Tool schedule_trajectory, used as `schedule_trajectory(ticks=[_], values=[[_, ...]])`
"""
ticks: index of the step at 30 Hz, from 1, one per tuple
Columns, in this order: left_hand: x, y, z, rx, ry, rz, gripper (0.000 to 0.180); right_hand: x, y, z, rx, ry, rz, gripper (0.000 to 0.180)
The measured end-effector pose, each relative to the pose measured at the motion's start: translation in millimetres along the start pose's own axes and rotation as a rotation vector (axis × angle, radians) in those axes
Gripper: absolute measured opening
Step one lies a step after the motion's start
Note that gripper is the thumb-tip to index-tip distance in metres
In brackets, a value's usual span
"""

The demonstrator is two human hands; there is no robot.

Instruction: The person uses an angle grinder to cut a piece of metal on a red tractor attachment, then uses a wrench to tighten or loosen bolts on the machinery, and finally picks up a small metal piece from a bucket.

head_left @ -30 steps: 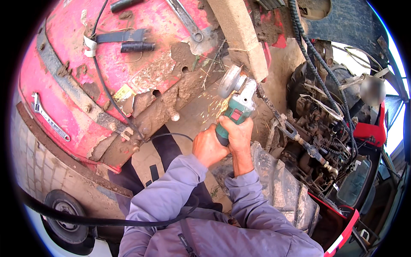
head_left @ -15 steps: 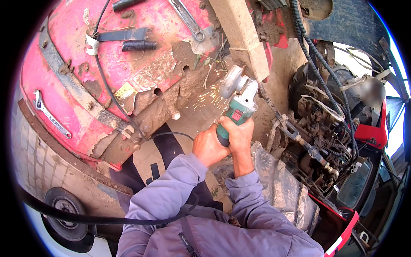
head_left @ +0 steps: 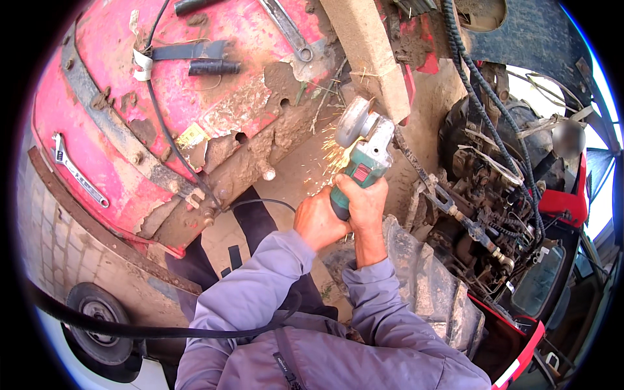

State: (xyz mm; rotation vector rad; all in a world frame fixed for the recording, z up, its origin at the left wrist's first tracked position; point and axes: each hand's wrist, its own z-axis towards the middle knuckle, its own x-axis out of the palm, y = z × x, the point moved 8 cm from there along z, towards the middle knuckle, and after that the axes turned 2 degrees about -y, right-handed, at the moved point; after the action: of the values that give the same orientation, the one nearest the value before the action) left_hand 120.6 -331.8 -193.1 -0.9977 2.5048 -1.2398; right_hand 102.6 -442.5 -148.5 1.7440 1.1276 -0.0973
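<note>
Both my hands grip a green and grey angle grinder (head_left: 369, 160). My left hand (head_left: 318, 220) is wrapped round the rear of its body, and my right hand (head_left: 365, 201) closes over the body just ahead and to the right. At the grinder's head, the guard and disc (head_left: 353, 121) meet the lower end of a mud-caked metal beam (head_left: 372, 65). Orange sparks (head_left: 338, 156) spray down and to the left from there. The exact spot where the disc touches is mostly hidden by the guard.
Left is a muddy red machine housing (head_left: 234, 110) carrying an adjustable wrench (head_left: 78, 172), a long spanner (head_left: 286, 29) and a black cylindrical piece (head_left: 214, 67). A black cable (head_left: 156, 104) crosses it. Greasy linkages (head_left: 478, 231) and a large muddy tyre (head_left: 422, 279) stand at right.
The sparks are denser and brighter near the disc now. My hands and the grinder have barely shifted, and the view has moved very slightly.
</note>
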Motion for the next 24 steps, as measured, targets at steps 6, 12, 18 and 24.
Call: schedule_trajectory(ticks=[6, 12, 18, 24], values=[[6, 8, -2, 0.037, -0.03, -0.011, 0.05, 1, -3, -1, 0.012, 0.005, -0.049, 0.026], [-1, 1, 2, 0.042, -0.011, -0.044, 0.048, 7, 13, 2, -0.042, -0.003, -0.07, 0.016], [-6, -1, 5, 0.05, -0.014, -0.066, 0.048, 9, 14, 5, -0.056, -0.012, -0.078, 0.016], [-10, -5, 4, 0.064, -0.019, -0.042, 0.051, 10, 18, 2, -0.026, -0.016, -0.095, 0.016]])
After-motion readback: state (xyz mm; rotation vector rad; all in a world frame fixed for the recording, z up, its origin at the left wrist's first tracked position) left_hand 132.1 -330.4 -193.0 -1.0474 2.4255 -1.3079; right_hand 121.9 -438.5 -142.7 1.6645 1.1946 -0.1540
